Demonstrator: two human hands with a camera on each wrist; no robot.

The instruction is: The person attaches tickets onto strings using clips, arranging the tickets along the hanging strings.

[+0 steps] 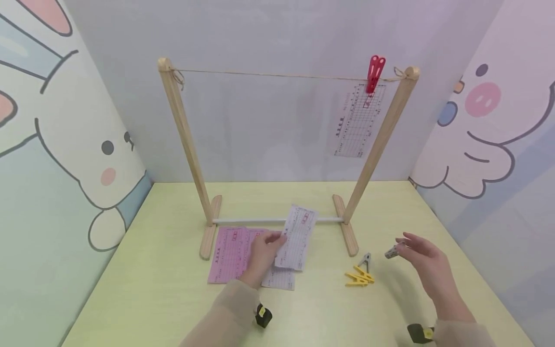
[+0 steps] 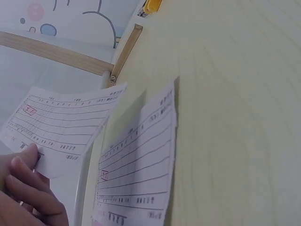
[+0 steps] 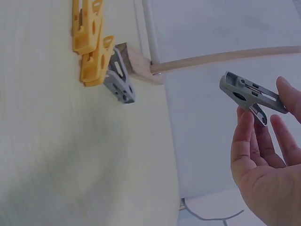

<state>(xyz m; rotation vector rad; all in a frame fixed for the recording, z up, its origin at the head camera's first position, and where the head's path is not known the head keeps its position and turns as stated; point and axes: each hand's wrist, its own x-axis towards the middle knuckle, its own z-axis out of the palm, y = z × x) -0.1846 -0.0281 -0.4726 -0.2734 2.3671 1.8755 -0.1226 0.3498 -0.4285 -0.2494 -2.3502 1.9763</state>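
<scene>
My left hand (image 1: 264, 253) pinches a white printed paper slip (image 1: 299, 236) by its left edge and holds it raised over the table. Under that arm, another white slip (image 1: 279, 278) and pink slips (image 1: 228, 253) lie side by side, partly overlapping. In the left wrist view the held slip (image 2: 66, 122) tilts above the lying one (image 2: 136, 165). My right hand (image 1: 427, 265) is lifted at the right, with a grey clothespin (image 3: 251, 96) between thumb and fingers. Nearby on the table lie a second grey clothespin (image 1: 366, 260) and yellow clothespins (image 1: 360, 278).
A wooden frame stands at the back, its left post (image 1: 186, 140) and right post (image 1: 381, 144) joined by a string (image 1: 269, 74). A red clothespin (image 1: 375, 74) holds a printed slip (image 1: 360, 123) on the string. Walls with cartoon animals enclose the table (image 1: 165, 289).
</scene>
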